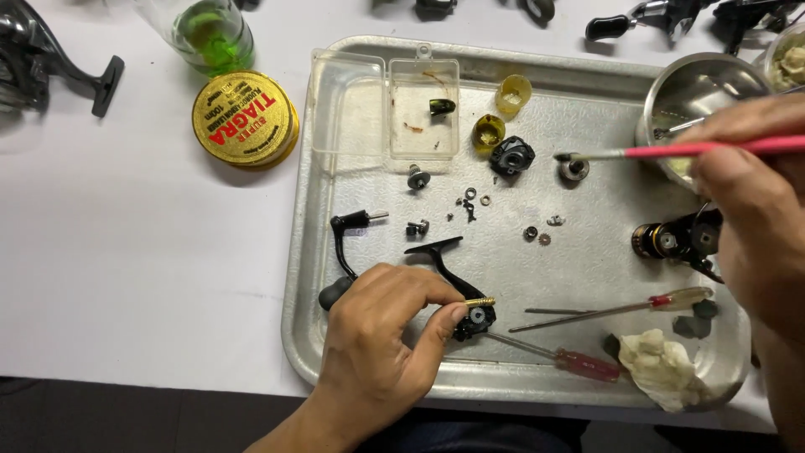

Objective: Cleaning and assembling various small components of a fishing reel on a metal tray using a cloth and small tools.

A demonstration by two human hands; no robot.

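- A black reel body [470, 317] with a brass pin [480, 301] is pinched between thumb and fingertips of the left hand [381, 331], low over the near part of the metal tray [587, 277]; part of the body is hidden under the fingers.
- A red-handled brush [688, 150] is gripped in the closed right hand [750, 201]; its tip is held just above a small round metal part [574, 168] on the tray. The far end of the handle is cut off at the frame edge.
- A clear hinged plastic box [386, 105] is seen open at the far end of the tray; one dark green part [442, 106] and faint residue are noted inside.
- Two small yellow cups [501, 113] are recorded beside the box; their contents cannot be made out.
- A steel bowl [700, 92] stands at the tray's far right corner, with a thin metal tool inside it; its near side is hidden by the right hand.
- A glass of green liquid [214, 33] is cut off at the top edge; a round yellow tin [245, 117] lies just beside it, off the tray.
- Loose washers and screws [470, 201] are scattered mid-tray, too small to identify.
- Two screwdrivers [587, 340] and a crumpled rag [662, 365] lie near the tray's front right.
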